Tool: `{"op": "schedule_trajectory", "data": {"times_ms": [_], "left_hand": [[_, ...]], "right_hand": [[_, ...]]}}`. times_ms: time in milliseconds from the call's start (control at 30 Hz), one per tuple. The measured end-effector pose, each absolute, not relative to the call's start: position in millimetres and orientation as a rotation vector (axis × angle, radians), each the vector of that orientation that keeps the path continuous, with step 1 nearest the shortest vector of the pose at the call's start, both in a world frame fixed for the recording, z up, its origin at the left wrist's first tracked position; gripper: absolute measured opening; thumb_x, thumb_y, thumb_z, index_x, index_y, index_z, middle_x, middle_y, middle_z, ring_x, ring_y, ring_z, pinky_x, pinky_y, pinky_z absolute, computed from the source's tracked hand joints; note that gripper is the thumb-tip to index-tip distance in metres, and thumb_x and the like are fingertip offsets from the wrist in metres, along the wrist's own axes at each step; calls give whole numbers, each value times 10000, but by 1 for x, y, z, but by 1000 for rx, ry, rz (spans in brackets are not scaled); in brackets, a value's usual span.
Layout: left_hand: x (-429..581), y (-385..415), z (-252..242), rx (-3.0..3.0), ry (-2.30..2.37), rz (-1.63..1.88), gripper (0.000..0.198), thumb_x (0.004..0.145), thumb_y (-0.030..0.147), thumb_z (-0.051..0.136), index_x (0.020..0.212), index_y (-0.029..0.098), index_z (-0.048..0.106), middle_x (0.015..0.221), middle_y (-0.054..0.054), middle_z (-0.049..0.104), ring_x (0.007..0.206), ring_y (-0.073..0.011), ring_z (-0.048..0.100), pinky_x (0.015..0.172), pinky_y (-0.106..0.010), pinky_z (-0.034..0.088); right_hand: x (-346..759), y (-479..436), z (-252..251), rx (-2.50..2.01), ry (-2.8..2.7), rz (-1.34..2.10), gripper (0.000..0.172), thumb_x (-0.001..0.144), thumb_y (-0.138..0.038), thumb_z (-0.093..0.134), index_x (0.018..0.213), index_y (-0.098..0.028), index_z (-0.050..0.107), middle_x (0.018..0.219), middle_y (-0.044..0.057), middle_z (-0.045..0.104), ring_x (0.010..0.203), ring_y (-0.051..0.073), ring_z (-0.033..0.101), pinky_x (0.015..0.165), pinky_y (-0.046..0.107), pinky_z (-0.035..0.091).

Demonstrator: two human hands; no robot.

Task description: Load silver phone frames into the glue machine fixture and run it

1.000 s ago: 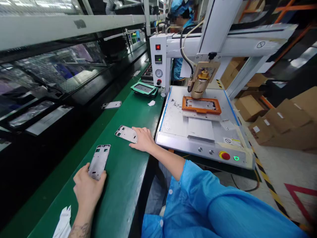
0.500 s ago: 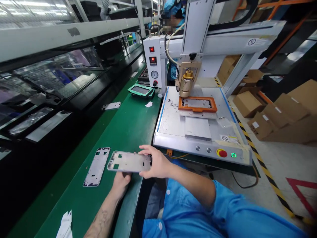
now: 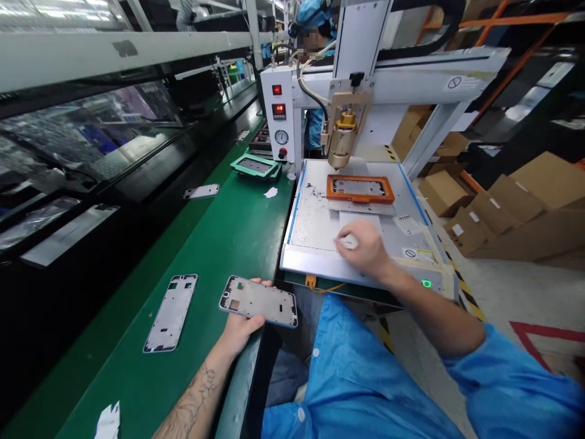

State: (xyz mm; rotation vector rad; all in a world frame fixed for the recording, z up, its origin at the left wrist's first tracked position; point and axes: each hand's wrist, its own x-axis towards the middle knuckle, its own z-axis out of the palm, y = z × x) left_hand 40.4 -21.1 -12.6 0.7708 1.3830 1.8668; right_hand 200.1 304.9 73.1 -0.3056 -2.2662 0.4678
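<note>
My left hand (image 3: 242,332) holds a metal phone frame (image 3: 260,302) over the bench edge, thumb along its near side and fingers beneath and behind it. The frame lies nearly flat, with cut-outs at its left end. My right hand (image 3: 363,247) is closed above the front of the machine's platform (image 3: 311,235), thumb and fingertip curled together. A pale spot shows inside the curl; whether it is a held thing or the platform behind, I cannot tell. Just beyond that hand, another phone frame (image 3: 359,185) sits in an orange fixture (image 3: 387,190) below the brass-coloured machine head (image 3: 342,143).
A second loose phone frame (image 3: 171,314) lies on the green bench (image 3: 219,244), left of my hand. Farther back are a green-rimmed fixture (image 3: 256,164), another frame (image 3: 201,191) and white scraps (image 3: 270,192). Cardboard boxes (image 3: 503,213) stand right of the machine.
My right hand has let go of the phone frame and moved right, over the platform. My left hand keeps the frame, now slightly farther right. The machine head sits higher above the orange fixture.
</note>
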Motion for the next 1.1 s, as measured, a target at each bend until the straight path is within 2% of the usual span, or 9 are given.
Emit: {"op": "schedule_trajectory", "data": {"times_ms": [67, 167, 300, 467, 667, 833, 967, 1100], "left_hand": [[38, -20, -14, 771, 1394, 1850, 844, 749, 567, 884, 1445, 275, 505, 1468, -156, 612, 1337, -361, 609, 1165, -551, 470], [36, -19, -15, 747, 1387, 1847, 852, 745, 564, 888, 1447, 277, 499, 1485, -160, 597, 1340, -377, 606, 1170, -576, 457], [39, -18, -13, 701, 1367, 1886, 841, 754, 550, 888, 1445, 285, 488, 1492, -155, 587, 1346, -381, 601, 1166, -577, 461], [44, -17, -8, 686, 1390, 1909, 831, 751, 559, 888, 1433, 287, 499, 1460, -139, 609, 1322, -361, 619, 1142, -540, 494], [42, -17, -11, 701, 1454, 1909, 834, 776, 541, 872, 1459, 273, 475, 1479, -153, 589, 1333, -359, 612, 1153, -542, 491], [35, -19, -17, 747, 1448, 1868, 852, 765, 517, 886, 1458, 264, 459, 1487, -177, 582, 1337, -372, 612, 1158, -561, 489], [35, -20, -18, 749, 1465, 1882, 812, 795, 515, 863, 1457, 272, 460, 1486, -162, 581, 1338, -359, 613, 1163, -546, 488], [34, -20, -19, 777, 1485, 1869, 835, 784, 529, 868, 1457, 265, 451, 1464, -169, 595, 1321, -358, 624, 1148, -546, 499]], "right_hand": [[202, 359, 88, -551, -2312, 154, 170, 891, -296, 633, 744, -226, 587, 779, 72, 684, 829, 276, 598, 807, 433, 416], [207, 414, 103, -744, -2468, -103, 234, 868, -344, 683, 711, -224, 558, 761, 71, 672, 837, 280, 578, 787, 410, 357], [218, 432, 105, -732, -2669, -247, 299, 890, -385, 688, 686, -225, 538, 727, 54, 643, 804, 260, 558, 750, 386, 316], [231, 414, 92, -583, -2772, -334, 318, 904, -424, 666, 688, -219, 556, 707, 60, 615, 769, 250, 535, 733, 376, 300], [236, 392, 100, -358, -2834, -484, 300, 942, -211, 527, 644, -217, 563, 673, 76, 622, 725, 236, 501, 723, 394, 273], [215, 430, 143, -753, -2679, -420, 223, 913, -100, 512, 717, -193, 567, 740, 111, 642, 692, 208, 458, 711, 387, 265], [203, 452, 158, -860, -2603, -310, 141, 940, -211, 649, 839, -193, 552, 858, 125, 657, 768, 205, 489, 714, 365, 286], [203, 443, 140, -701, -2833, -132, 457, 778, -445, 883, 895, -235, 495, 889, 99, 639, 781, 220, 511, 679, 333, 315]]}}
